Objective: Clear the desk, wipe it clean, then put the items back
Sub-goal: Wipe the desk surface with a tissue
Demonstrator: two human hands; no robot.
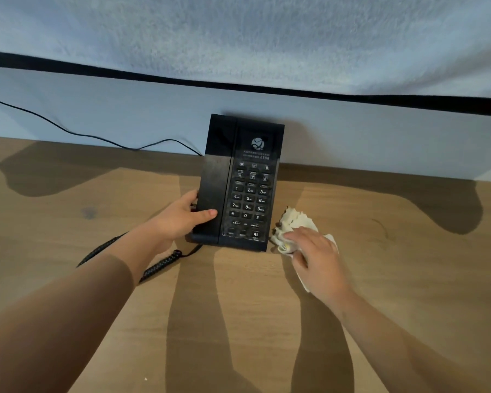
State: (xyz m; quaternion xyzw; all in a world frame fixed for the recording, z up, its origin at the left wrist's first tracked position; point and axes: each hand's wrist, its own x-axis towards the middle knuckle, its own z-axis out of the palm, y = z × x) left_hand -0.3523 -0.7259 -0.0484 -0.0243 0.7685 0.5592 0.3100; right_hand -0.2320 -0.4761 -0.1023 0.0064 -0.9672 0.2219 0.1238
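While my left hand (182, 219) grips the phone (247, 180) lying lengthwise away from me on its right, my right hand (321, 256) clutches the cloth (292, 219) just past it.

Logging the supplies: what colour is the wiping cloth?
Cream-white; the cloth, crumpled under the right hand, shows best in the head view.

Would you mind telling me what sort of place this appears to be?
Probably a hotel room: a black corded phone with a printed logo and service keys stands on a wooden desk against the wall, its cord trailing left.
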